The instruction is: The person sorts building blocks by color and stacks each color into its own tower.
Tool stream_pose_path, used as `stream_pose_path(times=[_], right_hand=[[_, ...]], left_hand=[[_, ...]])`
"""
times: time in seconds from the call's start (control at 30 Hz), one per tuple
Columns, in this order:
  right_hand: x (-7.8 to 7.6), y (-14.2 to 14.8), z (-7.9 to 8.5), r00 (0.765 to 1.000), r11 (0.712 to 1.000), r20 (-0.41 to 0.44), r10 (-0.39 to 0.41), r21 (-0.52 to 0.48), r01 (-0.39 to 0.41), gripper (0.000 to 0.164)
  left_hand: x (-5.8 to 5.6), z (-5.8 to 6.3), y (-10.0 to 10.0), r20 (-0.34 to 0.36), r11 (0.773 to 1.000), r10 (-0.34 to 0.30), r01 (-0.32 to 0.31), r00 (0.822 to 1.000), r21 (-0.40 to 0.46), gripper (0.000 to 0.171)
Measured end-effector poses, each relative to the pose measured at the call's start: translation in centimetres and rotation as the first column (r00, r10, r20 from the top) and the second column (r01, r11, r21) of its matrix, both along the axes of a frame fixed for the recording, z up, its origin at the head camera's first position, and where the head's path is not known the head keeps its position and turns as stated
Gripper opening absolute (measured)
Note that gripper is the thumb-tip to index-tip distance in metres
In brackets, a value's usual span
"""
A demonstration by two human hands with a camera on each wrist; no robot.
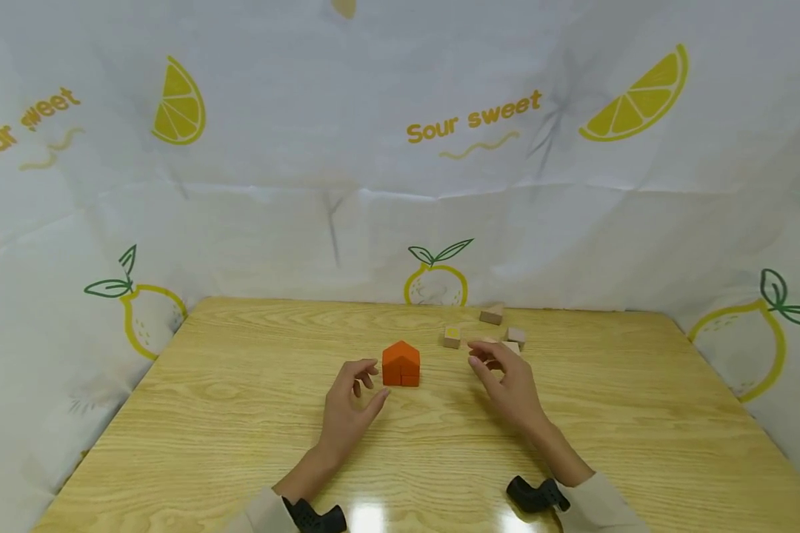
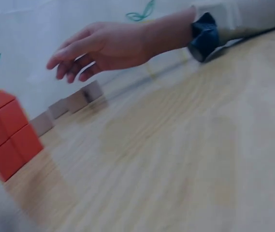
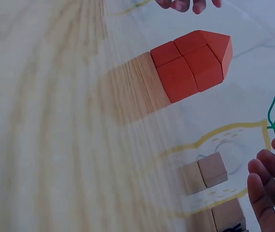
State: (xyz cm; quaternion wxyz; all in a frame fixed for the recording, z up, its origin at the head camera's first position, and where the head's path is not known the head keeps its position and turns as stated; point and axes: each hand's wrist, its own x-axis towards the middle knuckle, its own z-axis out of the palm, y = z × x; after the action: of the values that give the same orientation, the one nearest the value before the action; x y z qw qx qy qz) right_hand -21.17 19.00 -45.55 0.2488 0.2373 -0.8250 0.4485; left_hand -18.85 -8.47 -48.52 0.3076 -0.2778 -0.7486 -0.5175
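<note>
A small house of red-orange blocks [image 1: 401,366] stands upright at mid-table, with a pitched roof piece on top. In the right wrist view, its block walls [image 3: 183,67] show seams between the pieces. Just left of the house is my left hand [image 1: 347,411], thumb and fingers spread apart and holding nothing. My right hand [image 1: 512,385] hovers to the right of the house, fingers loosely bent, nothing in its grasp. Beyond its fingertips lies a plain wooden block [image 1: 452,338] with a yellow mark on top. The right hand partly hides other wooden blocks [image 1: 515,337].
Toward the back edge of the wooden table [image 1: 240,444] sits another plain block [image 1: 492,315]. A white cloth [image 1: 293,244] printed with lemons hangs behind the table and along both sides. Black wrist cameras [image 1: 536,494] are strapped to both forearms.
</note>
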Motion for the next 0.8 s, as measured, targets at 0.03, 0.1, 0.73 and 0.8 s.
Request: stream_pose_path(times=[0.03,0.1,0.73,0.8], right_hand=[[0.1,0.2,-0.2,1.0,1.0,0.001,-0.009,0.003,0.009,0.024],[0.5,0.6,-0.8,1.0,1.0,0.0,-0.022,0.003,0.022,0.025],[2.1,3.0,-2.0,0.985,0.992,0.121,-0.122,-0.021,0.126,0.024],[2.0,3.1,-2.0,0.981,0.991,0.148,-0.129,-0.024,0.134,0.024]], left_hand=[[0.3,0.0,0.3,-0.003,1.0,-0.018,0.018,1.0,0.002,0.051],[1.0,-0.1,1.0,-0.011,0.997,-0.073,0.073,0.997,-0.009,0.051],[2.7,0.9,5.4,0.355,0.917,-0.327,0.384,0.876,-0.103,0.043],[2.4,0.8,5.9,0.366,0.913,-0.339,0.397,0.867,-0.095,0.043]])
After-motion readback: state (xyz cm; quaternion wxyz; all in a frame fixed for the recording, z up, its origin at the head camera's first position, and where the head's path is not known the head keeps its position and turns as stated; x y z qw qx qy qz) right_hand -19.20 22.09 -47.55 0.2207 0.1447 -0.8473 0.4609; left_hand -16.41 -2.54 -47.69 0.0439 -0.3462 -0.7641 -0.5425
